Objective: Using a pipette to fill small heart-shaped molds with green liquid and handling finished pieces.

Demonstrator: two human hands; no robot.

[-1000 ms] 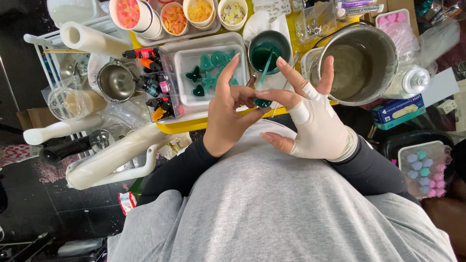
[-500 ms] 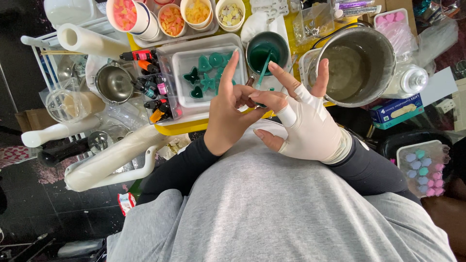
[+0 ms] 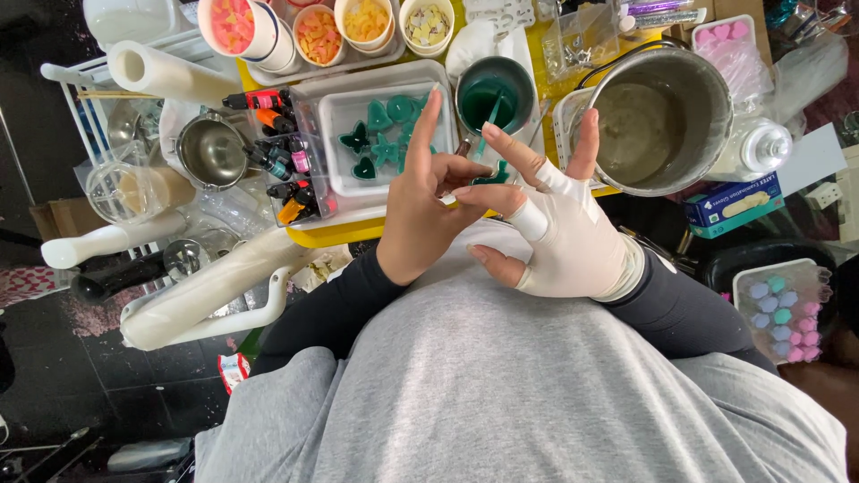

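Both hands are raised close together over the near edge of a yellow table [image 3: 358,234]. The left hand [image 3: 420,210] is bare, its index finger pointed upward while the other fingers are curled toward the right hand; a small dark-green wax piece [image 3: 495,175] can be seen between the fingertips of the two hands, but which hand actually pinches it cannot be told. The right hand [image 3: 559,224] is wrapped in a pale, matte, bandage-like glove with white tape around the index finger, and its fingers are spread wide rather than clenched.

Just beyond the hands a clear, shallow plastic tray [image 3: 387,139] is set on the table, and glossy teal wax shapes [image 3: 376,143] — hearts, stars and butterfly-like forms — are laid inside it. Beside the tray, to the right, a round cup of dark green liquid [image 3: 492,97] is seen with a thin stick standing in it. Further right a large dull steel pot [image 3: 662,116] with murky contents is placed. To the left of the tray small dye bottles [image 3: 282,161] with coloured caps are lined up, and next to them sits a shiny little steel pot [image 3: 211,152]. Along the far edge white round tubs [image 3: 327,27] filled with pink, orange, yellow and pale chunks are ranged. A long roll of translucent film [image 3: 206,291] lies at the lower left — smooth and cylindrical. At the far right a plastic box of pastel, rounded wax pieces [image 3: 783,309] is visible.
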